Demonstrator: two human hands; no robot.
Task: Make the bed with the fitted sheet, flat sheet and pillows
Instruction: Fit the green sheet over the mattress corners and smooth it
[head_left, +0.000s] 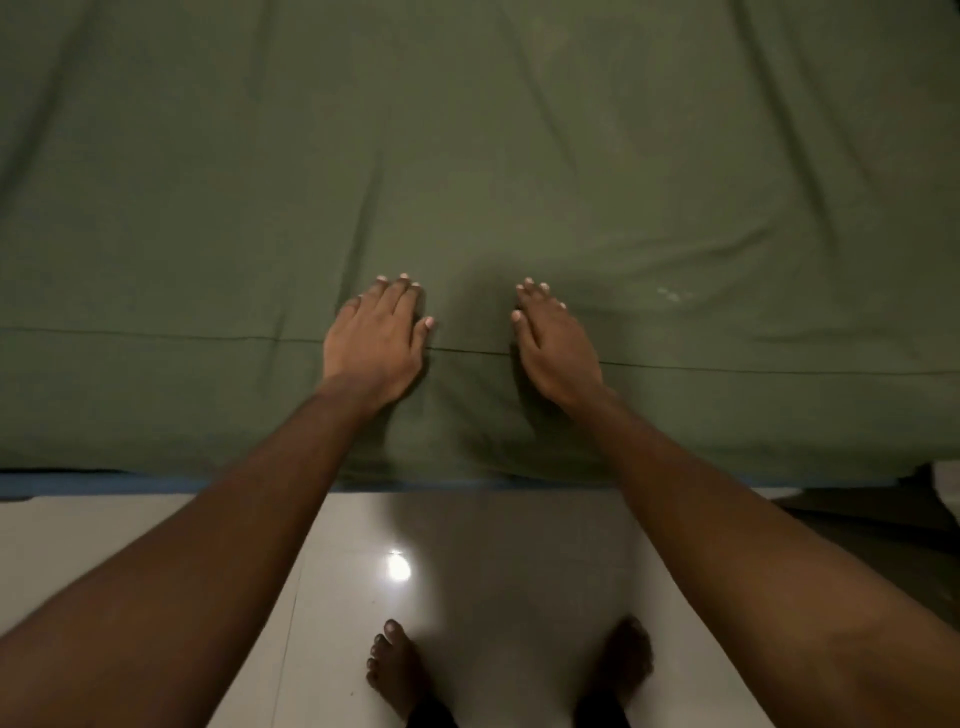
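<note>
Glossy pale floor tiles meet a green-sheeted bed; left hand and right hand press flat, fingers straight.

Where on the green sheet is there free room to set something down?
The green sheet is bare beyond both hands, left of the left hand and right of the right hand. Crowded only around the two flat hands.
</note>
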